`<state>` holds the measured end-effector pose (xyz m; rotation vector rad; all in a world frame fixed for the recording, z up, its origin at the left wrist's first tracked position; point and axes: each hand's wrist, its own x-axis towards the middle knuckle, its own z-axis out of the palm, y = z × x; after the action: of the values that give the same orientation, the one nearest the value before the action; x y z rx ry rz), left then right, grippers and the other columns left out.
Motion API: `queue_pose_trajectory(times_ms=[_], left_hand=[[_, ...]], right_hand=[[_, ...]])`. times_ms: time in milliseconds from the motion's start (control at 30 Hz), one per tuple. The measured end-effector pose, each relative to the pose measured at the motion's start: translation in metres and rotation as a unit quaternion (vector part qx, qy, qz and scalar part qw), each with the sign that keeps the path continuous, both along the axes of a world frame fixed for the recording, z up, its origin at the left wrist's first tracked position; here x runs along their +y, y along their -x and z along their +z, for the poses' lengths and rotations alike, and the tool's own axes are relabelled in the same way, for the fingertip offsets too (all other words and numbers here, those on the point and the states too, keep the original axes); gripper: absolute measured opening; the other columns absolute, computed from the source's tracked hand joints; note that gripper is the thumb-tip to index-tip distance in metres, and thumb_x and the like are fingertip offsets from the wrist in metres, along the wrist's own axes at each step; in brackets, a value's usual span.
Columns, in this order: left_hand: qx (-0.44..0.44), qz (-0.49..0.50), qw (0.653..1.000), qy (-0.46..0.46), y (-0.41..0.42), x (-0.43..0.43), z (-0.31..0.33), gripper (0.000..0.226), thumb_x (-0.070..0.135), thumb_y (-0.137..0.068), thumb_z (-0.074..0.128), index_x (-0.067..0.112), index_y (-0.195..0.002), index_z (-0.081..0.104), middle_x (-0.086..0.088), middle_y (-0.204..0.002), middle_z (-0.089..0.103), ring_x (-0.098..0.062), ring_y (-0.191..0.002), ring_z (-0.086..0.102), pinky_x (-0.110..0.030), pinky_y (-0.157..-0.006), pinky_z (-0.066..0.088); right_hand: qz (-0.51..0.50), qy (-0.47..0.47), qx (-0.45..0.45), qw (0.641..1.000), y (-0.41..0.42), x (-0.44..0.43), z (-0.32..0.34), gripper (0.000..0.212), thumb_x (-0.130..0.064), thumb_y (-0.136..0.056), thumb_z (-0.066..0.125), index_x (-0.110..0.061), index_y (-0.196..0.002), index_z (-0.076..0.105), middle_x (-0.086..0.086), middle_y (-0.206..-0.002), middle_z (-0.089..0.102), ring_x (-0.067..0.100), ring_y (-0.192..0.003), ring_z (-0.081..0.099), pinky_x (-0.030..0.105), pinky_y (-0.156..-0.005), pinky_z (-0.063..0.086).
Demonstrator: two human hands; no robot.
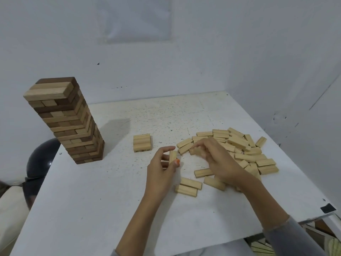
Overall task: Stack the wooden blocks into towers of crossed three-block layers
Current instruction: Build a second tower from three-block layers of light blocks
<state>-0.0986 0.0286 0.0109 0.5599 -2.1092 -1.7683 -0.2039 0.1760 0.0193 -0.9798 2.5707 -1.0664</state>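
A tall tower point(68, 122) of crossed light and dark wooden layers stands at the table's left. A single flat layer of three pale blocks point(142, 143) lies near the middle. A loose pile of pale blocks point(241, 146) spreads over the right side. My left hand point(162, 169) holds one or two pale blocks point(172, 157) upright between thumb and fingers, just right of the flat layer. My right hand point(215, 159) reaches into the pile's left edge, fingers curled on a block point(195, 150) that is partly hidden.
The white table point(110, 200) sits in a corner of white walls. Two loose blocks point(188, 186) lie in front of my hands. A dark round object point(43, 157) sits past the table's left edge. Black tape point(328, 208) marks the right corner.
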Motion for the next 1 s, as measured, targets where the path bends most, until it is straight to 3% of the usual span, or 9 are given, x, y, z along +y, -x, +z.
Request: queue_pose_trajectory(times_ms=[67, 133, 233, 333, 500, 567, 667, 833, 1000], left_hand=[[-0.001, 0.005, 1.0, -0.007, -0.002, 0.0, -0.001, 0.027, 0.009, -0.092, 0.06, 0.025, -0.114, 0.061, 0.003, -0.091, 0.064, -0.015, -0.087, 0.067, -0.031, -0.08, 0.056], [-0.002, 0.01, 1.0, -0.024, -0.004, 0.001, -0.001, 0.026, 0.008, -0.095, 0.054, 0.025, -0.114, 0.06, 0.001, -0.093, 0.064, -0.011, -0.087, 0.068, -0.027, -0.081, 0.056], [-0.002, 0.016, 0.999, -0.036, -0.007, 0.002, -0.001, 0.026, 0.008, -0.097, 0.052, 0.025, -0.115, 0.06, 0.0, -0.091, 0.066, -0.008, -0.086, 0.068, -0.022, -0.08, 0.053], [0.001, 0.033, 0.999, -0.036, -0.012, 0.002, -0.004, 0.023, 0.011, -0.094, 0.057, 0.029, -0.108, 0.064, 0.001, -0.085, 0.063, -0.01, -0.079, 0.061, -0.021, -0.074, 0.049], [0.007, 0.053, 0.998, -0.035, -0.024, -0.004, -0.007, 0.022, 0.013, -0.092, 0.062, 0.029, -0.106, 0.066, 0.001, -0.085, 0.06, -0.009, -0.078, 0.056, -0.016, -0.069, 0.047], [0.007, 0.056, 0.998, -0.038, -0.03, -0.007, -0.007, 0.025, 0.01, -0.092, 0.062, 0.028, -0.108, 0.067, 0.0, -0.089, 0.06, -0.01, -0.08, 0.056, -0.018, -0.071, 0.049], [0.003, 0.045, 0.998, -0.041, -0.038, -0.013, -0.004, 0.032, 0.004, -0.091, 0.062, 0.029, -0.111, 0.066, 0.001, -0.093, 0.06, -0.009, -0.084, 0.057, -0.019, -0.074, 0.05], [-0.011, 0.032, 0.999, -0.038, -0.055, -0.026, 0.001, 0.035, 0.001, -0.089, 0.063, 0.029, -0.11, 0.066, -0.003, -0.103, 0.066, -0.015, -0.09, 0.062, -0.021, -0.076, 0.054], [-0.048, 0.013, 0.998, -0.041, -0.073, -0.042, 0.0, 0.034, -0.001, -0.088, 0.064, 0.026, -0.109, 0.067, -0.005, -0.099, 0.063, -0.017, -0.087, 0.06, -0.019, -0.075, 0.053]], right_hand=[[-0.032, 0.075, -0.058, 0.995, 0.002, -0.002, 0.005, 0.015, -0.017, -0.103, 0.036, -0.025, -0.103, 0.049, -0.007, -0.087, 0.046, 0.002, -0.07, 0.042, 0.016, -0.065, 0.036], [-0.045, 0.088, -0.089, 0.991, 0.005, -0.003, 0.008, 0.014, -0.022, -0.103, 0.034, -0.022, -0.104, 0.048, -0.002, -0.078, 0.045, 0.005, -0.058, 0.036, 0.015, -0.055, 0.032], [-0.015, -0.015, -0.042, 0.999, 0.009, -0.006, 0.005, 0.02, -0.031, -0.099, 0.044, -0.02, -0.115, 0.049, -0.011, -0.091, 0.048, 0.004, -0.075, 0.046, 0.024, -0.071, 0.039], [-0.018, -0.132, 0.073, 0.988, 0.015, -0.007, -0.008, 0.028, -0.025, -0.095, 0.052, -0.017, -0.122, 0.051, 0.0, -0.111, 0.051, 0.018, -0.091, 0.053, 0.034, -0.09, 0.039], [-0.055, -0.064, 0.096, 0.992, 0.013, -0.006, -0.017, 0.022, -0.029, -0.091, 0.064, -0.012, -0.104, 0.058, 0.004, -0.103, 0.046, 0.023, -0.088, 0.053, 0.031, -0.079, 0.047], [-0.06, 0.033, 0.066, 0.995, 0.003, -0.009, -0.009, 0.019, -0.025, -0.089, 0.067, -0.013, -0.1, 0.057, 0.004, -0.096, 0.053, 0.01, -0.084, 0.053, 0.018, -0.071, 0.042], [-0.014, 0.122, -0.062, 0.991, -0.025, -0.017, 0.01, 0.029, -0.017, -0.092, 0.064, -0.02, -0.117, 0.051, -0.005, -0.078, 0.046, -0.004, -0.063, 0.046, 0.012, -0.058, 0.038], [0.021, 0.153, -0.164, 0.974, -0.064, -0.035, 0.011, 0.022, -0.016, -0.09, 0.066, -0.023, -0.111, 0.06, -0.005, -0.071, 0.045, -0.001, -0.058, 0.045, 0.013, -0.058, 0.042], [0.031, 0.104, -0.166, 0.98, -0.08, -0.051, -0.001, 0.025, -0.016, -0.088, 0.069, -0.019, -0.109, 0.057, -0.005, -0.085, 0.054, 0.004, -0.069, 0.049, 0.008, -0.055, 0.039]])
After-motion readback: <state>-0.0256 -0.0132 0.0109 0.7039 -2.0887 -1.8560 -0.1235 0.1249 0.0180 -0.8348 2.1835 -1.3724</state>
